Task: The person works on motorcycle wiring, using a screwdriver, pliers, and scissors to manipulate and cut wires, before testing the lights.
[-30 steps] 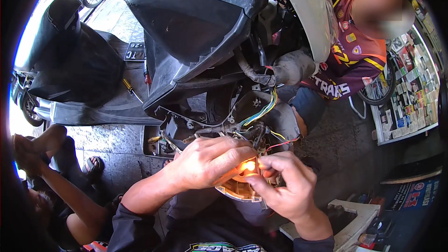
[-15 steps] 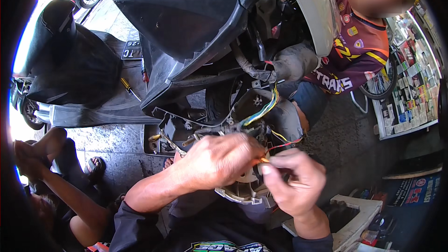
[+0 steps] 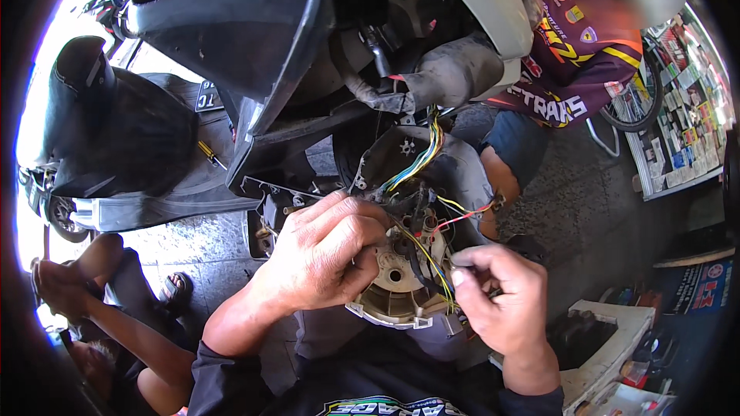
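My left hand [image 3: 331, 250] is closed at the left side of a grey plastic housing [image 3: 397, 293]. A thin strand of yellow and blue wires [image 3: 430, 258] runs out from its fingertips across the housing. My right hand [image 3: 501, 293] is closed in a pinch to the right of that strand. Whatever lies between its thumb and forefinger is too small to make out. Beyond both hands, a bundle of yellow, blue and white wires [image 3: 416, 168] comes down from the scooter's front. A red wire [image 3: 461, 220] arches over the housing's right side.
The scooter's dark body panel [image 3: 223, 38] fills the upper left. A person in a maroon shirt [image 3: 570, 69] sits at the upper right; another person's arm [image 3: 131, 339] shows at lower left. A screwdriver [image 3: 208, 152] lies on a footboard. A white frame [image 3: 617, 339] stands at lower right.
My hands have come apart: the left has moved left, the right slightly to the right. The wire strand between them now shows. The view has shifted a little.
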`<act>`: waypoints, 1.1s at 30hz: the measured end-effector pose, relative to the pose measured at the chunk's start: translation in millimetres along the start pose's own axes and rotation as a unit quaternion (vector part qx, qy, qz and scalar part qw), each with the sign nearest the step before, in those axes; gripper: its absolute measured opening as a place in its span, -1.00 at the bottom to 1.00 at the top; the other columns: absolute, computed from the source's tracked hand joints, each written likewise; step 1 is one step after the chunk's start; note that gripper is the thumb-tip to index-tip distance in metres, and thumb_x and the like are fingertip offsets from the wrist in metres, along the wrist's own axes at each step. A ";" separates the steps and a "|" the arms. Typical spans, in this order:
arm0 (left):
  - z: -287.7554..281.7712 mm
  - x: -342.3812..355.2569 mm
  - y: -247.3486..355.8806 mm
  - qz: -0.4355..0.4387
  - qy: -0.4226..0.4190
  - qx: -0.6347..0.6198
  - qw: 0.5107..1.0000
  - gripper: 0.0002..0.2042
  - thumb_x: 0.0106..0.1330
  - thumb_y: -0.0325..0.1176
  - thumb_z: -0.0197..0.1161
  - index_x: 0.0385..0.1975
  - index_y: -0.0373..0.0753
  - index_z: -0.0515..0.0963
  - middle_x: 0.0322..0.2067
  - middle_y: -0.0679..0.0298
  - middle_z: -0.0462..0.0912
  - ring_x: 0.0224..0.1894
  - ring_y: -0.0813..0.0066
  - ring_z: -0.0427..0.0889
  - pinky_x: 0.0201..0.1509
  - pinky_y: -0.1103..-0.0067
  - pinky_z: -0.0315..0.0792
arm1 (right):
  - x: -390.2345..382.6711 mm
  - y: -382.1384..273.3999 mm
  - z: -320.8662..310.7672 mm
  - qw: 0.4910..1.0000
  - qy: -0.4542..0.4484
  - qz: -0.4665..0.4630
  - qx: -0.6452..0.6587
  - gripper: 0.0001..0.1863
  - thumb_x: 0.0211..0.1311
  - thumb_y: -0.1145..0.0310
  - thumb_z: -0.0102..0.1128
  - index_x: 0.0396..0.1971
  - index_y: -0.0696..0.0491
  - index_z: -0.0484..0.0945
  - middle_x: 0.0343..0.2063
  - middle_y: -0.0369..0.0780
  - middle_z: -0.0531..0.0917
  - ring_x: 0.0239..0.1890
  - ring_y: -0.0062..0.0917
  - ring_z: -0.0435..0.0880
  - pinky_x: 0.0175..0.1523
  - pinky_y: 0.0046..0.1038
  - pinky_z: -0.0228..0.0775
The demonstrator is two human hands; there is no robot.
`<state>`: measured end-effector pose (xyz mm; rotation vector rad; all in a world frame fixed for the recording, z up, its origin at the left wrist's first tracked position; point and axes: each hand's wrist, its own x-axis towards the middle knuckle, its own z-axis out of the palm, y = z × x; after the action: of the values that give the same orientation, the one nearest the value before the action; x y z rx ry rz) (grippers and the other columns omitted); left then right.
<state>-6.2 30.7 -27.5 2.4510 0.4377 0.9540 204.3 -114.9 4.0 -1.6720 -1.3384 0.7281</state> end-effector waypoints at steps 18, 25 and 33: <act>-6.6 14.7 0.4 0.053 -0.008 0.141 0.989 -0.64 -0.19 -0.46 0.46 -0.28 -0.20 0.63 -0.18 0.16 0.61 -0.06 0.05 0.56 -0.01 0.23 0.48 | 8.5 24.6 22.2 0.994 0.067 -0.057 -0.069 -0.85 0.22 0.61 0.35 -0.21 0.19 0.67 -0.36 -0.08 0.71 -0.37 -0.23 0.75 -0.28 -0.33 0.56; -11.2 1.0 -4.6 0.050 0.019 0.132 0.990 -0.63 -0.17 -0.43 0.50 -0.26 -0.20 0.65 -0.06 0.13 0.61 0.03 0.02 0.56 0.06 0.22 0.49 | 11.5 30.4 25.8 0.991 0.073 -0.093 -0.062 -0.84 0.23 0.60 0.34 -0.19 0.18 0.64 -0.39 -0.07 0.67 -0.41 -0.17 0.72 -0.33 -0.27 0.55; -9.0 -0.8 -1.1 0.076 0.014 0.169 0.983 -0.59 -0.20 -0.33 0.54 -0.26 -0.20 0.66 0.16 0.01 0.57 0.21 -0.04 0.51 0.24 0.12 0.44 | 9.6 27.4 25.6 0.992 0.070 -0.072 -0.075 -0.85 0.23 0.58 0.35 -0.20 0.18 0.65 -0.38 -0.06 0.69 -0.40 -0.15 0.73 -0.31 -0.24 0.55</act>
<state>-13.2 34.0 -22.7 2.8135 0.4591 1.0501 198.0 -100.8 -31.6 -1.6905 -1.4250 0.4280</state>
